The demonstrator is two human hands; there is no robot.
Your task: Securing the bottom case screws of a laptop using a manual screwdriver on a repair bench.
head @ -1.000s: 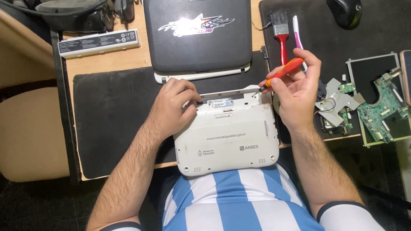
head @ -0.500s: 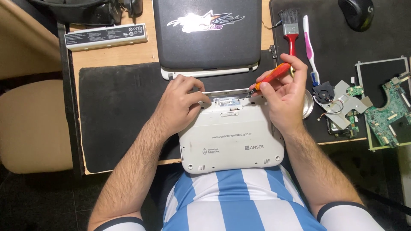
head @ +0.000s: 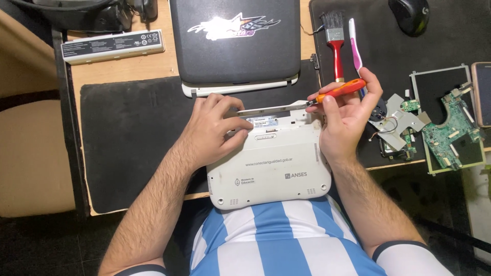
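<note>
Two hands working on the upturned white netbook (head: 271, 163) at the bench (head: 153, 64) edge.

We brace the netbook's top-left corner with our left hand (head: 217, 128), fingers together and pressed on the casing. Our right hand (head: 348, 115) has its fingers clamped on an orange screwdriver (head: 340, 91), tip at the top edge. Beyond lies a black laptop (head: 235, 43); at the right, a circuit board (head: 452, 133).
</note>
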